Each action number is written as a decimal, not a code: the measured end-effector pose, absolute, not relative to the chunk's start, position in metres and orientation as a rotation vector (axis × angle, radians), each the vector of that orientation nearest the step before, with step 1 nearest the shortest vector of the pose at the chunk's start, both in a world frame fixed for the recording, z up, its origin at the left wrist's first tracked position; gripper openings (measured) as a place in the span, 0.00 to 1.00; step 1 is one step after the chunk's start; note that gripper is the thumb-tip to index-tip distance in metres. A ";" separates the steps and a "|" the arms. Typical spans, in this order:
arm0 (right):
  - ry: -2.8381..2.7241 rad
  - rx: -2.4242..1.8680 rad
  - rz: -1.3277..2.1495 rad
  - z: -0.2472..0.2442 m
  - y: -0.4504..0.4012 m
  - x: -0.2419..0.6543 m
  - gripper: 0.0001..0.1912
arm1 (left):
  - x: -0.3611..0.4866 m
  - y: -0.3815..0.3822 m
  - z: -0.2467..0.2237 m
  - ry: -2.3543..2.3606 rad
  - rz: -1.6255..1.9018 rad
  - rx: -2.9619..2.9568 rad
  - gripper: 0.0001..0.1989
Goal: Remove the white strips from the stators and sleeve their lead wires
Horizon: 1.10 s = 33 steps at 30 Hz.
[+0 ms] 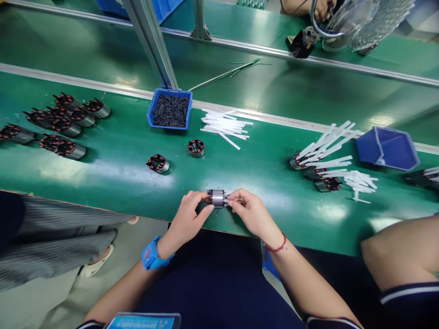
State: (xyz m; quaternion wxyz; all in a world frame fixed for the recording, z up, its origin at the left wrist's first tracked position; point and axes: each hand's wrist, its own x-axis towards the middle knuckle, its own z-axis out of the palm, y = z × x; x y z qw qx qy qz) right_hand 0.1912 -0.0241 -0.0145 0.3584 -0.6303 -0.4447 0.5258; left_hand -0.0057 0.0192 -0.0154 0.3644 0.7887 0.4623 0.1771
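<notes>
A silver motor stator (217,198) lies on its side at the front edge of the green table, between my two hands. My left hand (192,212) grips its left end with thumb and fingers. At its right end, my right hand (247,209) pinches white strips that stick out of the stator. Two more stators with copper windings stand behind, one at the left (158,163) and one nearer the middle (196,148). A pile of white strips (224,124) lies beyond them, beside a blue bin (150,114) of small black pieces.
Many stators (61,116) stand at the left. At the right are stators with white strips (322,157), loose strips (360,183) and a blue container (387,148). A metal post (151,43) rises behind the bin. People stand on both sides; another person's hand (322,9) shows across the table.
</notes>
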 end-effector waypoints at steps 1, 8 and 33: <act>-1.141 -1.613 1.376 -0.015 -0.023 0.188 0.06 | -0.006 0.018 -0.015 1.186 0.455 2.029 0.09; -1.127 -1.567 1.450 -0.012 -0.025 0.177 0.04 | -0.010 0.020 -0.014 1.080 0.426 2.030 0.10; -1.091 -1.591 1.468 -0.006 -0.029 0.173 0.13 | 0.003 0.003 -0.016 1.249 0.669 2.075 0.11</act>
